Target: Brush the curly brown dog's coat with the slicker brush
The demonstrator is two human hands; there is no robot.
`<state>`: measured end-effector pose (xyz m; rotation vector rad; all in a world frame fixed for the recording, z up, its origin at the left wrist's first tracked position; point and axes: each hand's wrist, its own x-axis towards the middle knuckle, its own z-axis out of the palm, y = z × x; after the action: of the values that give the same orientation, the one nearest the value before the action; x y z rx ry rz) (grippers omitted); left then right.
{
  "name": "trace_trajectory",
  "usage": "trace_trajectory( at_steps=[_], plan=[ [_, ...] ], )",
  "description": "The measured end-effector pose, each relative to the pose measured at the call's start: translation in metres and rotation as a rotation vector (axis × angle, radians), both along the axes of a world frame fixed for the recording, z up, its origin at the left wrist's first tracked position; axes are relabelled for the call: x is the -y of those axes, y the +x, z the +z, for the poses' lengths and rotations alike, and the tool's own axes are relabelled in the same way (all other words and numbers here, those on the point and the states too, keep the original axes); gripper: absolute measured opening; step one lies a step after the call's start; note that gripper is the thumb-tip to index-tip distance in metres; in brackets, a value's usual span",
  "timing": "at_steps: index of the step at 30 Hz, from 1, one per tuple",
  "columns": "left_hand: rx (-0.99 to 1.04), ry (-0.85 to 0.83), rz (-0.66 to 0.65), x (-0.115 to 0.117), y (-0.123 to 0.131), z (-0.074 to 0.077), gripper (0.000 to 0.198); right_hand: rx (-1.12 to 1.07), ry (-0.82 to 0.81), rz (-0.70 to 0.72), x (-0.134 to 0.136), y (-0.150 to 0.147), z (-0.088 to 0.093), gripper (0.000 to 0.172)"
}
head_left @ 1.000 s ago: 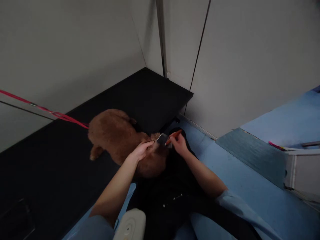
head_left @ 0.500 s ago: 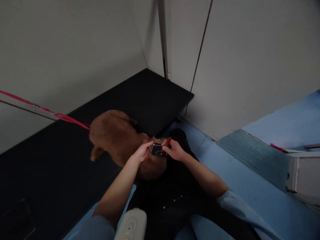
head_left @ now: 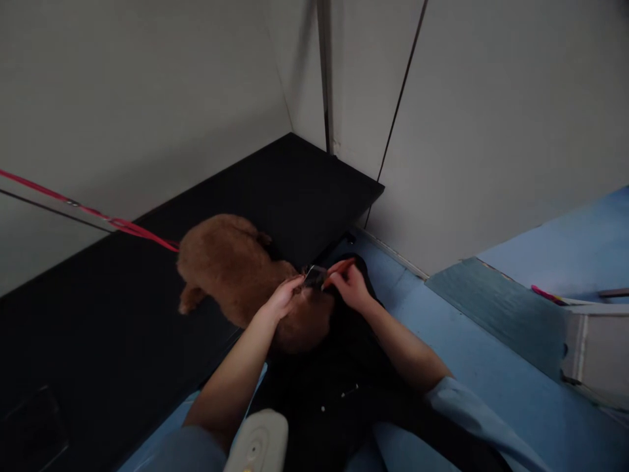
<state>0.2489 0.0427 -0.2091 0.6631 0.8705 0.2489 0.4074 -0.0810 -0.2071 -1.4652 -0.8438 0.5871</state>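
Observation:
A brown curly-coated dog (head_left: pixel 228 262) is on the black tabletop, its near end reaching over the edge by my lap. My right hand (head_left: pixel 351 286) is closed around the reddish-brown handle of a slicker brush (head_left: pixel 314 276). The brush's dark rectangular head lies close to the fur, tilted, beside my left fingertips. My left hand (head_left: pixel 285 296) is closed on a part of the dog by the brush; I cannot make out which part, since the fingers and brush cover it.
A red leash (head_left: pixel 132 228) runs from the dog to the left. The black table (head_left: pixel 304 190) stands against grey walls (head_left: pixel 147 78). Blue floor (head_left: pixel 417 328) lies to the right, with a pale cabinet-like block (head_left: pixel 597 347). A whitish device (head_left: pixel 260 442) is at the bottom.
The brush head has turned from lying level to a tilted angle, and my right hand has shifted slightly right and up. My left hand stays on the dog.

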Motion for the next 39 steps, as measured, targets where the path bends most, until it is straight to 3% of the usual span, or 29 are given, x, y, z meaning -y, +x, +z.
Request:
trace_trajectory(
  at_steps=[2, 5, 6, 9, 10, 14, 18, 19, 22, 23, 26, 27, 30, 31, 35, 36, 39],
  plan=[
    [-0.006, -0.011, -0.011, 0.0, 0.0, 0.0, 0.009, 0.016, -0.034, 0.041, 0.0, 0.002, -0.001, 0.017],
    [-0.044, -0.069, 0.007, 0.001, 0.001, 0.002, 0.009, 0.045, -0.032, -0.238, 0.0, 0.007, -0.001, 0.019],
    [-0.065, -0.101, 0.006, 0.001, 0.001, 0.003, 0.01, 0.066, -0.03, -0.235, 0.0, 0.008, 0.0, 0.019],
    [-0.066, -0.148, -0.031, 0.0, 0.003, 0.005, 0.027, 0.13, -0.077, 0.109, 0.001, 0.007, 0.0, 0.016],
    [-0.037, -0.141, -0.048, -0.001, 0.003, 0.005, 0.032, 0.131, -0.1, 0.149, 0.001, 0.006, 0.0, 0.015],
    [0.051, -0.143, -0.086, -0.001, 0.004, 0.003, 0.047, 0.118, -0.1, -0.153, -0.002, 0.005, 0.003, 0.016],
    [0.105, -0.134, -0.168, -0.002, 0.004, 0.0, 0.061, 0.165, -0.108, 0.211, -0.006, 0.003, 0.007, 0.015],
    [0.127, -0.121, -0.199, -0.002, 0.004, -0.001, 0.064, 0.165, -0.13, 0.188, -0.007, 0.003, 0.008, 0.015],
    [0.159, -0.078, -0.22, -0.002, 0.004, -0.002, 0.068, 0.175, -0.15, -0.103, -0.008, 0.005, 0.012, 0.015],
    [0.157, -0.074, -0.214, -0.002, 0.005, -0.003, 0.068, 0.193, -0.141, -0.093, -0.008, 0.005, 0.013, 0.014],
    [0.144, -0.079, -0.224, -0.003, 0.005, -0.004, 0.069, 0.247, -0.149, 0.188, -0.006, 0.004, 0.016, 0.011],
    [0.142, -0.081, -0.224, -0.003, 0.005, -0.004, 0.07, 0.249, -0.17, 0.204, -0.006, 0.004, 0.017, 0.01],
    [0.116, -0.079, -0.178, -0.004, 0.005, -0.005, 0.07, 0.246, -0.185, -0.097, -0.007, 0.006, 0.017, 0.012],
    [0.103, -0.078, -0.157, -0.004, 0.005, -0.005, 0.071, 0.254, -0.167, -0.134, -0.007, 0.006, 0.017, 0.013],
    [0.084, -0.097, -0.157, -0.005, 0.005, -0.006, 0.072, 0.297, -0.188, 0.249, -0.009, 0.002, 0.016, 0.01],
    [0.089, -0.099, -0.151, -0.005, 0.005, -0.007, 0.072, 0.286, -0.222, 0.232, -0.009, 0.002, 0.016, 0.01],
    [0.085, -0.097, -0.128, -0.005, 0.005, -0.008, 0.075, 0.246, -0.234, -0.11, -0.009, 0.005, 0.013, 0.013]
  ],
)
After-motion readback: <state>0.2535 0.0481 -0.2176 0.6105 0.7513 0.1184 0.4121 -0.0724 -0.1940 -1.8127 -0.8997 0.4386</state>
